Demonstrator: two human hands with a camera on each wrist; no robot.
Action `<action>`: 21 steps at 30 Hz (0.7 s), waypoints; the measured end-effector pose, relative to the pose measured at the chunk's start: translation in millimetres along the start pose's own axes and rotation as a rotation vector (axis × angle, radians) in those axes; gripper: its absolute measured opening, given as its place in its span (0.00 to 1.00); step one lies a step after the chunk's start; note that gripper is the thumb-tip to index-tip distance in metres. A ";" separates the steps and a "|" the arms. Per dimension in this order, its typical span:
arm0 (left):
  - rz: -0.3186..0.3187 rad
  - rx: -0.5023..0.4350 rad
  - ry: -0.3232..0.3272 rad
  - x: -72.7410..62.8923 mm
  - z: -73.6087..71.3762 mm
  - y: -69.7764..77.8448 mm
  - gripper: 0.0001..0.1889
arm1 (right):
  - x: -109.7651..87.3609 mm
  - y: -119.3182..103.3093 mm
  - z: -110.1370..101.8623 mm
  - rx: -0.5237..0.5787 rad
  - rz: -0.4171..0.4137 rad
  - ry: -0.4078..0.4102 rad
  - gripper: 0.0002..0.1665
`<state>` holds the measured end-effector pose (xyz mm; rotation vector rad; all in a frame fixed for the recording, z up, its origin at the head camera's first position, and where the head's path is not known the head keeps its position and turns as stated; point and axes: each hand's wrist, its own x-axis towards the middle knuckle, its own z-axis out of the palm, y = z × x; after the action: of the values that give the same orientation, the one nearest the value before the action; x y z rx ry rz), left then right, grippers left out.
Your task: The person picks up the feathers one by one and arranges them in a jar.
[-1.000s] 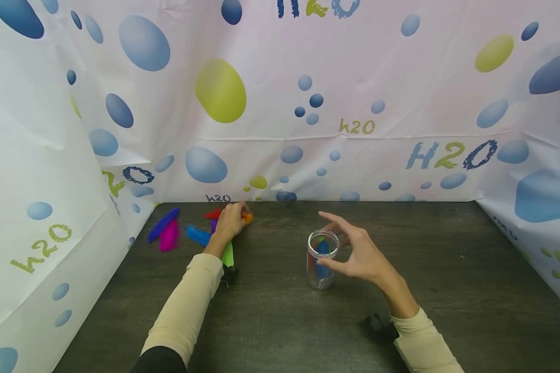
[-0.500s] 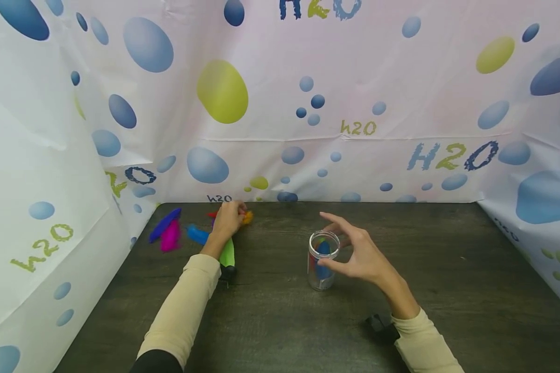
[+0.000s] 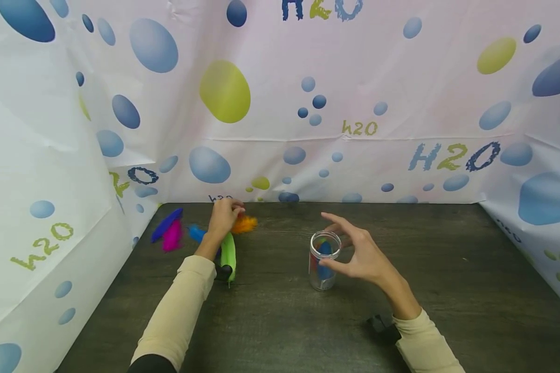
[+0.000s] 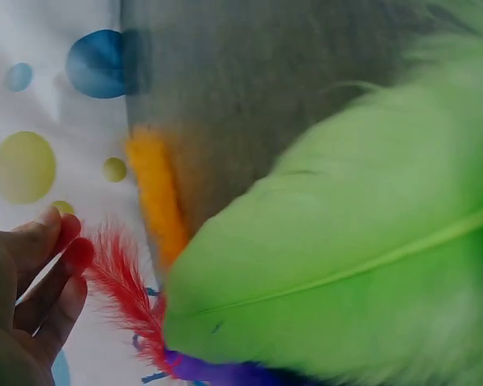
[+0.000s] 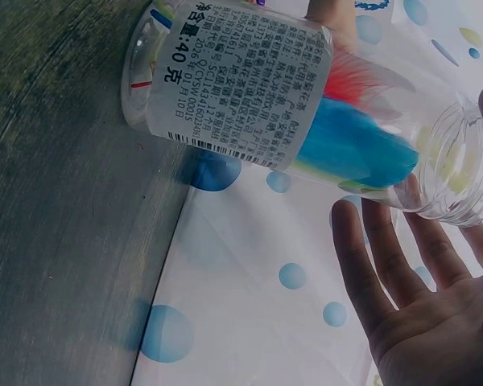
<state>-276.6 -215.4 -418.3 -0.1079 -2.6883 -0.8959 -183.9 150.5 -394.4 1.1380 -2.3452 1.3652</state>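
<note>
My left hand (image 3: pixel 225 216) reaches to the back left of the dark table (image 3: pixel 448 269), among loose feathers. In the left wrist view its fingertips (image 4: pixel 71 248) pinch the tip of a red feather (image 4: pixel 125 289). An orange feather (image 3: pixel 245 224) lies just right of that hand, and a green feather (image 3: pixel 228 253) lies along my wrist. A clear plastic jar (image 3: pixel 323 269) stands upright mid-table with blue and red feathers inside. My right hand (image 3: pixel 352 248) curves loosely around the jar's rim, palm (image 5: pixel 419 322) open and fingers spread beside its mouth.
More feathers lie left of my left hand: blue (image 3: pixel 195 232), magenta (image 3: pixel 171 237) and purple (image 3: pixel 166 224). A bubble-printed sheet (image 3: pixel 308 129) walls the table at the back and on both sides. The jar bears a printed label (image 5: pixel 249 88).
My left hand has crept slightly back over the red feather, which it now hides in the head view. The orange and green feathers show more. The right hand and jar have stayed put.
</note>
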 end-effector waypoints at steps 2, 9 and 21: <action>0.004 -0.024 0.019 -0.1 -2.5 1.2 0.08 | -0.2 0.1 0.2 0.000 -0.002 -0.001 0.54; 0.029 -0.097 0.059 0.9 -12.8 11.1 0.08 | -0.6 0.0 1.0 -0.001 -0.004 0.000 0.54; 0.142 -0.208 0.159 2.7 -26.5 32.0 0.06 | -1.1 3.4 1.6 -0.009 -0.020 0.002 0.54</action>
<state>-266.9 -205.7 -379.0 -0.2580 -2.4030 -1.0875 -185.2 150.8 -398.0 1.1541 -2.3299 1.3469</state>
